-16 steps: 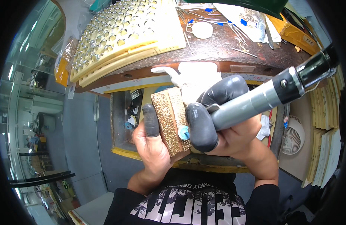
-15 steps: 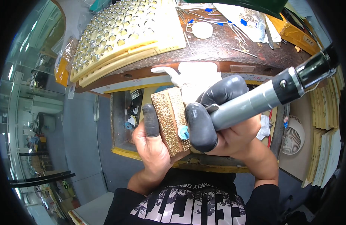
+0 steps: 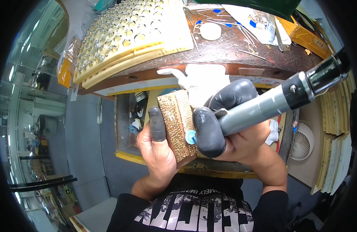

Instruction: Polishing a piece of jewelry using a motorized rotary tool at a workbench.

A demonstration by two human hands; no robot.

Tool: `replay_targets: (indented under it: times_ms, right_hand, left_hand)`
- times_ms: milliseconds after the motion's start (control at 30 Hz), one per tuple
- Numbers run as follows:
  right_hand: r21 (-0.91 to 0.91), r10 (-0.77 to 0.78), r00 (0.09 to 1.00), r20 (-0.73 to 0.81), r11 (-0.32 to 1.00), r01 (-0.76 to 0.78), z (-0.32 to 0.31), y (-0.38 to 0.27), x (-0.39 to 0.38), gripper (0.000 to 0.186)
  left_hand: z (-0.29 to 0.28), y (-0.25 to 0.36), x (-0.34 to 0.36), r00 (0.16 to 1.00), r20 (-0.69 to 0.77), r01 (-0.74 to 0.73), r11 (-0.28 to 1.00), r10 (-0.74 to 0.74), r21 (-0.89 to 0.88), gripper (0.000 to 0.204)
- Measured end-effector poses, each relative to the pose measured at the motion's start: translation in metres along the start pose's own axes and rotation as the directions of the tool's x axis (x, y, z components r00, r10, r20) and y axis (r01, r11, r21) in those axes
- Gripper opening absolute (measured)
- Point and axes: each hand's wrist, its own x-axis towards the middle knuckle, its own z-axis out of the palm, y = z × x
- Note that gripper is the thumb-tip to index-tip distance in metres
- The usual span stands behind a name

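Block of brown material with bands of gold-coloured grains (image 3: 172, 131), observed held up in front of the bench edge, over an open drawer with a yellow rim (image 3: 131, 157). From where I stand, the left hand (image 3: 158, 156) is closed around its left side and lower end; the thumb, in a black rubber finger cover (image 3: 157, 123), lies along the left edge, and the other fingers are hidden.

The right hand (image 3: 244, 137) is pinching a grey and black cylindrical handpiece (image 3: 259, 109) between 2 digits in bulky black covers. A small round light-blue disc (image 3: 191, 137), at the near end of the handpiece, sits at the right-hand grained band; I cannot tell whether it presses there. A white wrapped support (image 3: 204, 79) stands just beyond the block.

On the dark brown wooden bench (image 3: 240, 54): pale yellow tray (image 3: 165, 48), bearing rows of silver-coloured rings (image 3: 128, 34); 1 white round cake-shaped piece (image 3: 210, 31); thin metal rods (image 3: 252, 54). A white round fan (image 3: 302, 141) stands at right, below bench level.
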Motion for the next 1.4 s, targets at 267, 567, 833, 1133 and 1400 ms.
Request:
replay_targets:
  times_ms: [267,567,833,1133,1400]
  right_hand:
    - [-0.005,-0.053,0.999,-0.013,0.999,0.053,-0.001,0.001,0.000,0.018]
    - [-0.003,0.001,1.000,-0.021,1.000,-0.001,0.000,-0.001,0.001,0.018]
    - [-0.030,-0.010,1.000,-0.022,1.000,0.009,0.000,0.001,0.001,0.018]
    - [-0.020,-0.030,0.999,0.015,0.999,0.031,-0.002,0.002,0.000,0.018]
    - [-0.056,-0.021,0.999,0.037,0.998,0.024,-0.005,0.005,-0.004,0.016]
  left_hand:
    - [-0.002,-0.003,0.000,1.000,-0.003,-0.028,0.999,0.028,0.029,0.041]
    - [-0.001,-0.003,-0.001,1.000,0.002,-0.009,1.000,0.009,-0.020,0.041]
    - [0.012,0.002,-0.001,0.995,-0.097,0.024,1.000,-0.025,-0.016,0.041]
    - [0.001,-0.003,-0.001,0.999,0.001,-0.034,0.999,0.034,-0.019,0.050]
    - [0.006,-0.004,-0.002,0.998,-0.053,-0.032,0.999,0.032,-0.004,0.052]
